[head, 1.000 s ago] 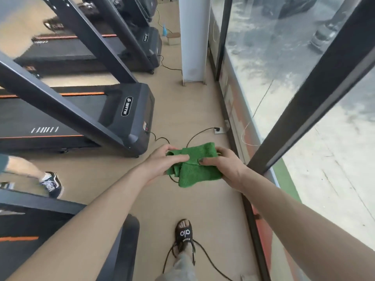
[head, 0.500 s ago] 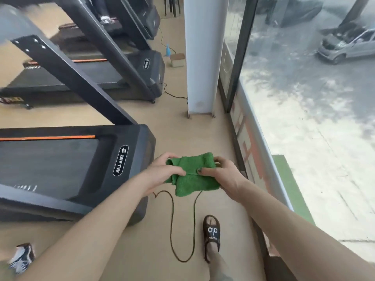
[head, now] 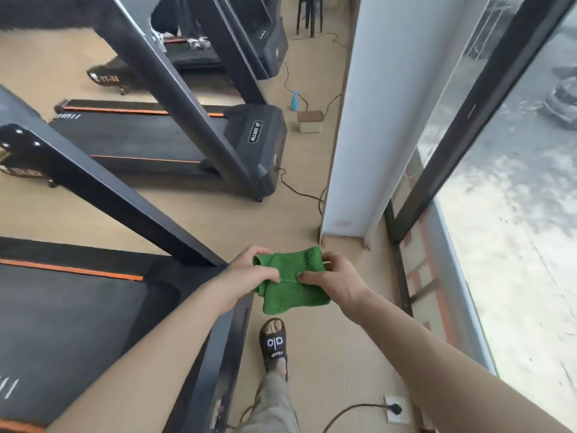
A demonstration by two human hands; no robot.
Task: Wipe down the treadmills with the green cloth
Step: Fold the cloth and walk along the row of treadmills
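Observation:
A folded green cloth (head: 292,281) hangs in front of me at waist height over the tan floor. My left hand (head: 249,271) pinches its left edge, thumb on top. My right hand (head: 332,279) grips its right side, fingers curled round the fold. Just left of my hands is the front hood of the nearest black treadmill (head: 93,317) with an orange stripe along its deck. A second treadmill (head: 249,135) stands farther ahead, and a third one (head: 268,48) sits beyond it.
A white pillar (head: 368,126) and a glass wall with a dark frame (head: 474,110) bound the narrow aisle on the right. Power cables (head: 296,187) trail across the floor to a socket (head: 395,409). A blue spray bottle (head: 295,100) and small box (head: 309,121) stand ahead.
I have walked forward along the aisle; the nearest treadmill has slid down and to the left, and the pillar is closer. Both hands keep the same hold on the cloth.

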